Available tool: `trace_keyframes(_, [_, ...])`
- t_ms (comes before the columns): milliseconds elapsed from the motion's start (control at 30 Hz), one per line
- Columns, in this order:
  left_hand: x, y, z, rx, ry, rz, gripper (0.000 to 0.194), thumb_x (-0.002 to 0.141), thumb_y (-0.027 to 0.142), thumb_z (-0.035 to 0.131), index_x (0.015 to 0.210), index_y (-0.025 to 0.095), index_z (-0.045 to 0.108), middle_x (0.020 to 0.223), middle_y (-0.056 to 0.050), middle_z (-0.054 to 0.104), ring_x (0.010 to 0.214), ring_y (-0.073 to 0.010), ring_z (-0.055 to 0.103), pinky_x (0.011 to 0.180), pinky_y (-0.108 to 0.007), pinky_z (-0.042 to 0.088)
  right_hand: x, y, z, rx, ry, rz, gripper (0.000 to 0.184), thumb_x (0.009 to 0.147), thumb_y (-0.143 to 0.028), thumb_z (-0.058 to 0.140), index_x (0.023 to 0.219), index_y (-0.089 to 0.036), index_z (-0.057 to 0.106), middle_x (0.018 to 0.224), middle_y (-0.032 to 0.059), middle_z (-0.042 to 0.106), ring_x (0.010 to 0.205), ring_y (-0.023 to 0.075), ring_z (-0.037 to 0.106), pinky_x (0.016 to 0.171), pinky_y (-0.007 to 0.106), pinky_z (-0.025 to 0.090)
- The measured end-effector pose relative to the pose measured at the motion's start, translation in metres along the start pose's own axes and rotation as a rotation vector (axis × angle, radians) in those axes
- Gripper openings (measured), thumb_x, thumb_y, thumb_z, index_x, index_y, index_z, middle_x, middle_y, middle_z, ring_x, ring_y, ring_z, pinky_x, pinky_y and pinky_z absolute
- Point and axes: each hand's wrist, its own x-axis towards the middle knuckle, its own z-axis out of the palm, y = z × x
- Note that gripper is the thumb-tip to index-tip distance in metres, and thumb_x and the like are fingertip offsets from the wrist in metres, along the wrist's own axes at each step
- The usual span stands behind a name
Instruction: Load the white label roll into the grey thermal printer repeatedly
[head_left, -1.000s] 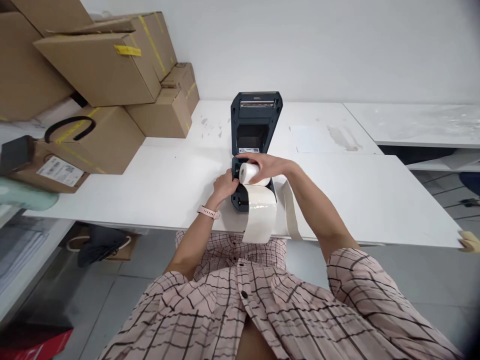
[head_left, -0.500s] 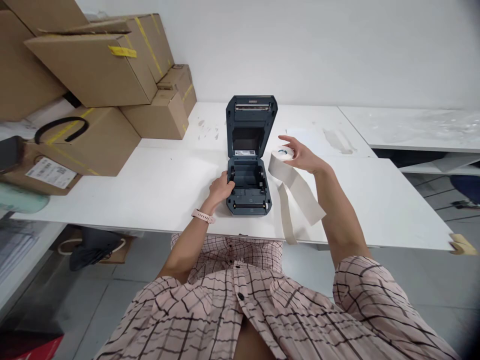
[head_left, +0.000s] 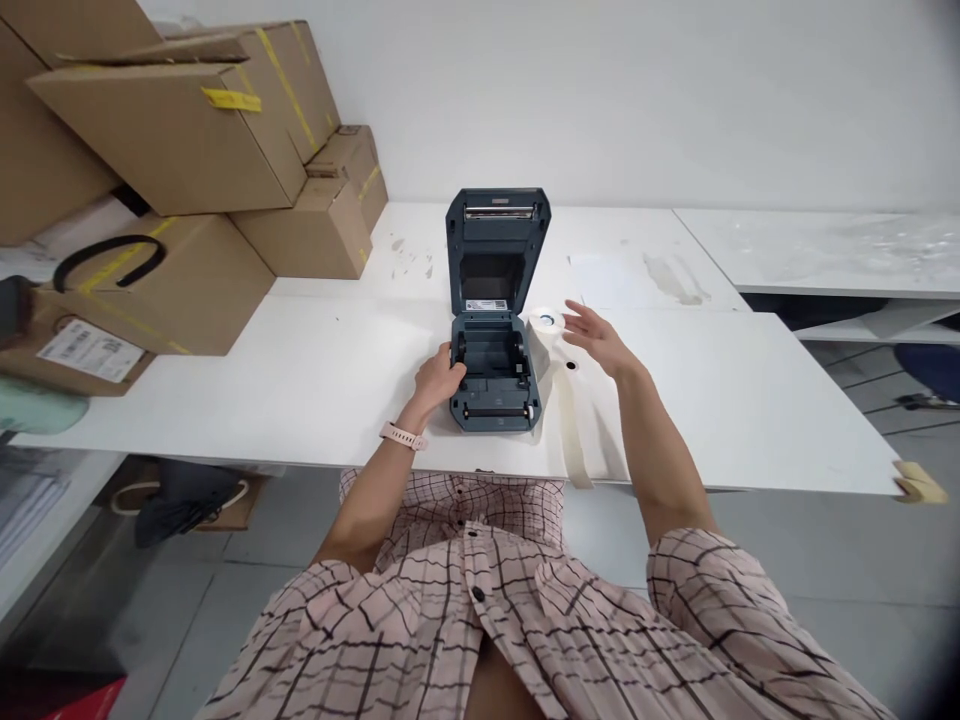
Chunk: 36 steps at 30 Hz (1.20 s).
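Note:
A dark label printer [head_left: 493, 372] stands on the white table with its lid [head_left: 499, 250] raised, and its roll bay holds no roll. My left hand [head_left: 439, 378] grips the printer's left side, thumb over the edge. Just right of the printer, a white label roll [head_left: 546, 321] rests on end on the table, its core facing up. My right hand [head_left: 602, 340] is open beside the roll, fingers spread; whether a fingertip still touches it I cannot tell. A narrow paper strip [head_left: 571, 430] lies in front of the roll and hangs over the table's front edge.
Cardboard boxes [head_left: 176, 130] are stacked on the left of the table [head_left: 712, 400], with a black curved handle or strap [head_left: 109, 258] in front of them. A small black spot [head_left: 571, 366] shows near my right hand. A white wall rises behind.
My right hand has lifted the label roll out of the printer, set it down on the table to the right and let go. My left hand has stayed on the printer.

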Motion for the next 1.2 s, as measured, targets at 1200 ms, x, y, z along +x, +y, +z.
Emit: trace_keyframes(1200, [0.009, -0.022, 0.027, -0.389, 0.116, 0.037, 0.061, 0.086, 0.037, 0.061, 0.144, 0.018, 0.057, 0.095, -0.009, 0.075, 0.083, -0.0237, 0.069, 0.075, -0.035, 0.052, -0.085, -0.081, 0.132, -0.819, -0.308, -0.498, 0.037, 0.104, -0.027, 0.047, 0.135, -0.026, 0.068, 0.138, 0.0093, 0.071, 0.128, 0.0327, 0.066, 0.103, 0.057, 0.058])
